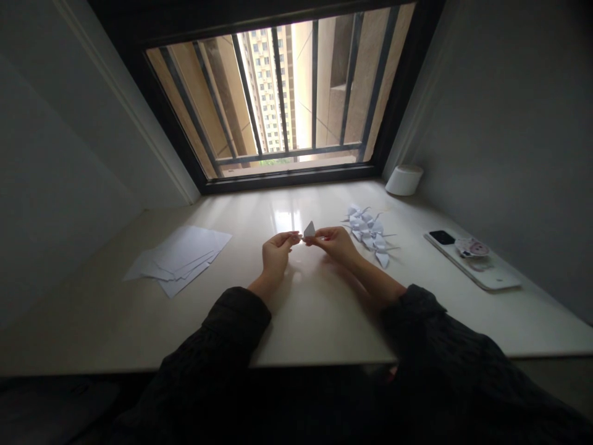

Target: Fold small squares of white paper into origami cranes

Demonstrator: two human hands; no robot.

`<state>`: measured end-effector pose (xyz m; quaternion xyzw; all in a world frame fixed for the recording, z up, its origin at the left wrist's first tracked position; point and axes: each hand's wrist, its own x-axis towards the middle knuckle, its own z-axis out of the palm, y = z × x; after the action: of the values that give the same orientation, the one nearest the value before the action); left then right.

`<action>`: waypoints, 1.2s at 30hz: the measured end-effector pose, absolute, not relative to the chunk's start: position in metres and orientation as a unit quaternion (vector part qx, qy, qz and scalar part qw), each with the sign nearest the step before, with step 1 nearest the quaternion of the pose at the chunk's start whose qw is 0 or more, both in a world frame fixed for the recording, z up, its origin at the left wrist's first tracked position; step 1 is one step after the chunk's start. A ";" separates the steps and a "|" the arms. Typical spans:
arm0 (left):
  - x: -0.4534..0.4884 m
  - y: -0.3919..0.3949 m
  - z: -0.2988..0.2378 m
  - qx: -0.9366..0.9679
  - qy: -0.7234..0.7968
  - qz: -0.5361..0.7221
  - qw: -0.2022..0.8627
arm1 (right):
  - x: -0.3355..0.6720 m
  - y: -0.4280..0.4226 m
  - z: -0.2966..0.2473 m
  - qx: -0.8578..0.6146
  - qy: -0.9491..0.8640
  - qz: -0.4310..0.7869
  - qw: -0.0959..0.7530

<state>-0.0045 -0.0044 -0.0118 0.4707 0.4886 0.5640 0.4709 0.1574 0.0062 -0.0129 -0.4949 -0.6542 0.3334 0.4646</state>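
Observation:
Above the middle of the white tabletop (306,321), my two hands meet at a small folded piece of white paper (309,229). My right hand (334,242) pinches it, and a pointed flap stands up over the fingertips. My left hand (278,247) is closed too, its fingertips pressed at the paper's left end. The fingers hide most of the lower folds. Right of my right hand lies a cluster of several folded paper cranes (369,230) with thin points and spread wings.
On the left lies a loose, fanned stack of white paper sheets (185,256). A white phone (482,266) with a cartoon grip lies at the right. A white cylindrical object (404,180) stands in the back right corner, beside the barred window (296,93). The table's front edge is near my forearms.

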 end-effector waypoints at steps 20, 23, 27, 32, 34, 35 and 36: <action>-0.004 -0.003 -0.012 0.473 0.475 0.567 0.479 | 0.154 0.003 -0.012 -0.504 -0.633 0.352 0.471; -0.005 0.000 -0.013 0.469 0.477 0.567 0.481 | 0.155 0.003 -0.010 -0.492 -0.621 0.375 0.482; -0.008 0.003 -0.014 0.452 0.486 0.583 0.468 | 0.156 0.005 -0.006 -0.471 -0.600 0.381 0.522; -0.010 0.005 -0.015 0.453 0.489 0.587 0.459 | 0.157 0.005 -0.005 -0.474 -0.600 0.367 0.530; -0.011 0.005 -0.015 0.463 0.485 0.583 0.459 | 0.156 0.005 -0.006 -0.477 -0.596 0.363 0.534; -0.011 0.004 -0.014 0.468 0.483 0.580 0.460 | 0.156 0.005 -0.007 -0.479 -0.596 0.357 0.536; -0.010 0.004 -0.014 0.472 0.481 0.577 0.462 | 0.156 0.005 -0.007 -0.481 -0.596 0.350 0.539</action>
<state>-0.0104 0.0041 -0.0140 0.4721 0.4811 0.5766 0.4618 0.1558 0.0053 -0.0072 -0.4813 -0.5958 0.3498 0.5394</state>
